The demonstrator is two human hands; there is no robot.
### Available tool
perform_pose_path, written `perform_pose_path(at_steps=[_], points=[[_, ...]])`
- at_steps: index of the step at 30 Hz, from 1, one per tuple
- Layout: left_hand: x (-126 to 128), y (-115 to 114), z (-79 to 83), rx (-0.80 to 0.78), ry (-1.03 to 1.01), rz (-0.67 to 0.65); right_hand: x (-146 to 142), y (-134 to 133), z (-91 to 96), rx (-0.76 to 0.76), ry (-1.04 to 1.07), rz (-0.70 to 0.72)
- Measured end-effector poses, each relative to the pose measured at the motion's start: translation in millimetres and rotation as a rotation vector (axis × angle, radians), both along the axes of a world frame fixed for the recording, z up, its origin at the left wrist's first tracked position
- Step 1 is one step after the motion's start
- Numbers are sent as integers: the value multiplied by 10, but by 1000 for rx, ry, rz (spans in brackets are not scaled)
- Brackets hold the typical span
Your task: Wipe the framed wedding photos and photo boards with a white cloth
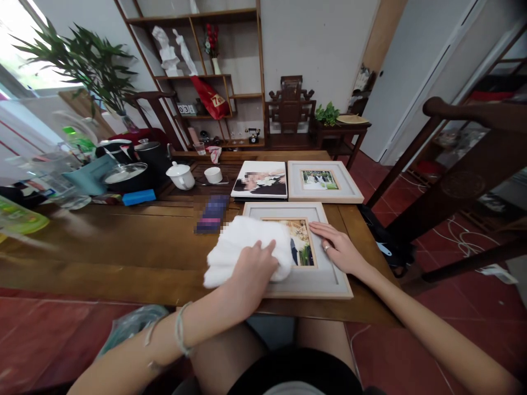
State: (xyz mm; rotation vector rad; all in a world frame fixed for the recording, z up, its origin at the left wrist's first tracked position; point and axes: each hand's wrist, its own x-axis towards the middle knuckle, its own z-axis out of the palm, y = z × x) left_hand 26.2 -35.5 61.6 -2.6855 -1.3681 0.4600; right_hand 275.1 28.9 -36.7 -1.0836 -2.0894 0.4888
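Observation:
A picture frame (pixel 331 280) with a light wooden edge and a wide pale mat lies flat near the table's front edge. Over its left part is a bunched white cloth (pixel 234 247), which hides part of the photo (pixel 303 247). My left hand (pixel 255 269) is on top of the cloth, fingers bent and pressed into it, gripping it against the frame. On the frame's right side rests my right hand (pixel 340 247), a ring on one finger. Its fingers are stretched out, tips at the photo's upper right edge, and it holds nothing.
Behind lie a second framed photo (pixel 319 180) and a photo album (pixel 261 180). A dark blue phone-like object (pixel 213 214) is left of the cloth. Farther left are a lidded white cup (pixel 181 176), a small white bowl (pixel 213 175), a blue box (pixel 139 197) and a pot (pixel 125 174). A wooden chair (pixel 444 181) stands right.

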Motion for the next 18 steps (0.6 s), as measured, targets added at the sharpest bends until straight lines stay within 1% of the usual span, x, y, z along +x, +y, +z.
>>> perform_pose_path(at_steps=[2,4,5,7,9,11,13,14,16,18], points=[[-122,-222,181,-73,-22,-31,-1,-1,6,-3,5,-3],[-207,-327,335,-130,-26,-8,-2,-1,9,-6,7,-8],[-234,-319,385,-132,-22,25,-2,0,9,-6,5,-9],[-268,-178,413,-83,-1,112,0,2,7,-10,-4,-8],[-301,95,339,36,1,172,2,4,3,-15,-9,-5],[-352,429,189,165,-18,190,5,6,1,-16,-9,-1],[-419,742,9,304,-80,150,6,6,1,-8,-9,3],[-451,869,-77,347,-112,112,7,6,1,-4,-11,4],[-498,1040,-216,365,-146,39,7,4,4,0,-8,1],[-512,1091,-289,323,-147,6,5,1,8,-4,3,-4]])
